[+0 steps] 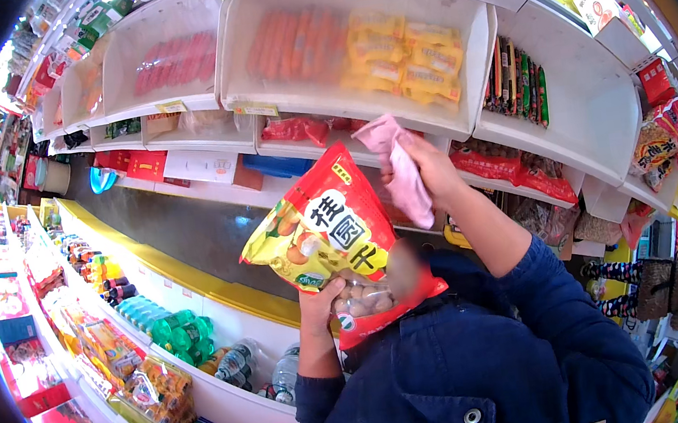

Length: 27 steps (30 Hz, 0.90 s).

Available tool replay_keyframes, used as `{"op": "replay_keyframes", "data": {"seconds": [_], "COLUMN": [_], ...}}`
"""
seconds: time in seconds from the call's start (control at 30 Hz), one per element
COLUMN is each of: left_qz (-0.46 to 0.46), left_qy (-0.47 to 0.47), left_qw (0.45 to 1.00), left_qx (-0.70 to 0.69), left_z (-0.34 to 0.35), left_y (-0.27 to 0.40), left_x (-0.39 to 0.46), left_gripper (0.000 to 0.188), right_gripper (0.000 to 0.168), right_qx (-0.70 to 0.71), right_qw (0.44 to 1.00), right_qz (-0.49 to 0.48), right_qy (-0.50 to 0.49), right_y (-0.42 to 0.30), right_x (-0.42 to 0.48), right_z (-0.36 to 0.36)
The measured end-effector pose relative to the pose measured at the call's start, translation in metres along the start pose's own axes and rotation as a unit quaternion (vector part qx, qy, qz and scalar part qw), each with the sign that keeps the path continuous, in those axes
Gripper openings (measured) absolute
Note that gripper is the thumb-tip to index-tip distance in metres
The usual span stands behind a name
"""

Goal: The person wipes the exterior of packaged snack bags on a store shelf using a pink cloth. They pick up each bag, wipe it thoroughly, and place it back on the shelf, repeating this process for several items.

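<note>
My left hand [319,303] grips the lower left side of a red and yellow plastic bag of dried longans [357,234]. Through its clear window, round brown fruits show. The bag is tilted in front of my dark blue jacket, its printed front facing up. In my right hand [436,167] is a crumpled pink cloth [408,173], raised just beyond the bag's upper right edge. From this angle I cannot tell whether the cloth touches the bag.
White shelf bins [302,101] ahead hold red-wrapped sausages [296,42], yellow packets [403,56] and upright thin packets [514,81]. Red bags [485,162] lie below. A yellow-edged shelf [223,292] with green bottles [184,333] runs along the left. Someone in patterned clothing [616,287] is at right.
</note>
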<state>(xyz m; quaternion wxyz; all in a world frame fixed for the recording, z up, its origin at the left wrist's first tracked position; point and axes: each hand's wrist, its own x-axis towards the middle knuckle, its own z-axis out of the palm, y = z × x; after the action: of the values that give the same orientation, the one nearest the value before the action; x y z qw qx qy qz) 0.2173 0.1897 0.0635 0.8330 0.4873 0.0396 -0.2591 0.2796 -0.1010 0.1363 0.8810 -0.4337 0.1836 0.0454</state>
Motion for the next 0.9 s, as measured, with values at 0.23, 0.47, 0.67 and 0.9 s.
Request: {"op": "replay_keyframes", "data": {"seconds": [0.23,0.47,0.67,0.9], "left_qz": [0.013,0.009,0.016,-0.003], "left_qy": [0.013,0.011,0.005,0.031], "left_qw": [1.000,0.999,0.999,0.999], "left_qx": [-0.008,-0.041,-0.047,-0.019], "left_z": [0.013,0.012,0.014,0.014], "left_y": [0.000,-0.007,-0.006,-0.003], "left_x": [0.001,-0.002,-0.004,0.002], "left_gripper": [0.052,0.053,0.056,0.059], "right_gripper": [0.030,0.029,0.030,0.032], "right_qx": [-0.323,-0.473,-0.438,-0.406], "right_qw": [0.944,0.880,0.895,0.910], "right_qz": [-0.047,-0.042,0.057,0.007], "right_qy": [-0.039,-0.016,-0.055,-0.081], "right_y": [0.068,0.076,0.087,0.071], "right_x": [-0.016,-0.055,-0.089,-0.107], "right_z": [0.023,0.004,-0.017,-0.015]}}
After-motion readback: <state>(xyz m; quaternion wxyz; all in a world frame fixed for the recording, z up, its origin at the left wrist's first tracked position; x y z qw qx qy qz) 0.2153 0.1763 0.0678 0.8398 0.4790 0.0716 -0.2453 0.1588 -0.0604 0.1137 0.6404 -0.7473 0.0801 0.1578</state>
